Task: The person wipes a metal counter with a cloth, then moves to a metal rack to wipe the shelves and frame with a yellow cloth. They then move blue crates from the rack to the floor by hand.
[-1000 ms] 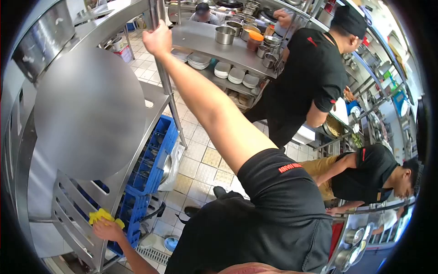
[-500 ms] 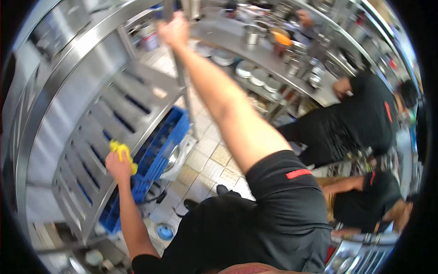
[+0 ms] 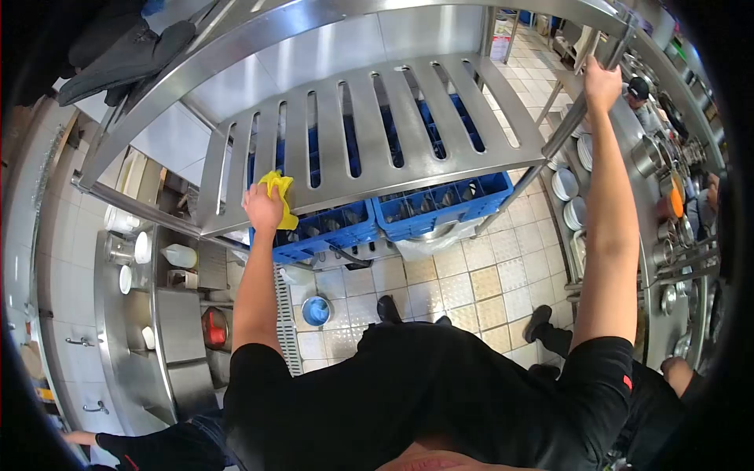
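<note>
Since the earlier frame the slatted metal shelf (image 3: 367,149) has swung round to span the upper middle of the frame, and the left hand (image 3: 263,208) sits closer to its left end. That hand's fingers grasp a bunched yellow cloth (image 3: 281,188) at the shelf's front edge, left of centre; the right hand (image 3: 602,85) has its fingers wrapped around the upright post (image 3: 569,125) at upper right. Fingertips or a fold of cloth could snag in a slot or on the front lip, and with both arms stretched wide, a hard push could upset balance. A loosened grip could drop the cloth into the blue racks (image 3: 440,222) under that edge. Room to move lies between the slats and the upper rail (image 3: 236,53) arching across the top left. Lower down, floor tiles (image 3: 424,271) give footing at centre, though the bucket (image 3: 317,325) near a shoe (image 3: 388,308) could be kicked; the table (image 3: 631,137) bounds the far right.
</note>
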Motion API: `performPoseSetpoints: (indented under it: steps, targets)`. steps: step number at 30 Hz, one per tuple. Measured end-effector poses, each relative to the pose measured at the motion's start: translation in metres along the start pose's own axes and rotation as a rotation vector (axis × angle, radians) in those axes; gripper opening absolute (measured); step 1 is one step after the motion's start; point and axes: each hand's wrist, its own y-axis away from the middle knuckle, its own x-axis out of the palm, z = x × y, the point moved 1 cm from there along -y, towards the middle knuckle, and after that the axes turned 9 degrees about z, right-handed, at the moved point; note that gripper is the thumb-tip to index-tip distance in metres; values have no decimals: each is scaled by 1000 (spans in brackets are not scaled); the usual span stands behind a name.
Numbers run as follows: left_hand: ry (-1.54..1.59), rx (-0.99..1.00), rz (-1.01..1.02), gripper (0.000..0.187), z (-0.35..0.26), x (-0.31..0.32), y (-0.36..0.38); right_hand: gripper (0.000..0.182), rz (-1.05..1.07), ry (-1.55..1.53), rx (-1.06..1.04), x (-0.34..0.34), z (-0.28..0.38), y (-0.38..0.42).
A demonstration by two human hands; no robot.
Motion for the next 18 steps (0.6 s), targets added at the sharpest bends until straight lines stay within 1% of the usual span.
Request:
performPoseSetpoints:
  steps: [1,2,5,7,8,11,12,14,15,16,17,18]
  targets:
    - [15,-13,-34,29,10,3,-6,45,-5,12,11,0,0,1]
    - [59,16,-196,33,19,10,-15,45,13,-3,21,2,-2,-1]
    - [193,-13,-316,38,18,11,-47,44,42,-34,51,3,-9,-6]
    - [59,-60,-44,40,19,23,-76,43,55,-43,58,4,-11,-7]
    - [-9,-81,90,41,20,29,-91,41,12,49,-37,14,-34,-22]
    - [0,-96,71,33,21,53,-141,37,54,-43,28,12,-31,-18]
    - [-15,-64,76,31,27,65,-158,33,46,-101,8,12,-26,-14]
    - [-42,2,82,28,46,93,-199,32,51,-90,-4,12,-24,-12]
    - [-74,-2,74,28,52,103,-219,31,47,-83,-12,10,-24,-12]
    - [-106,-4,67,27,57,113,-236,34,30,-72,-27,12,-27,-12]
    - [-137,2,61,27,61,121,-252,39,15,-72,-104,14,-36,-16]
    - [-88,-29,59,28,60,121,-263,30,15,-56,-56,14,-33,-14]
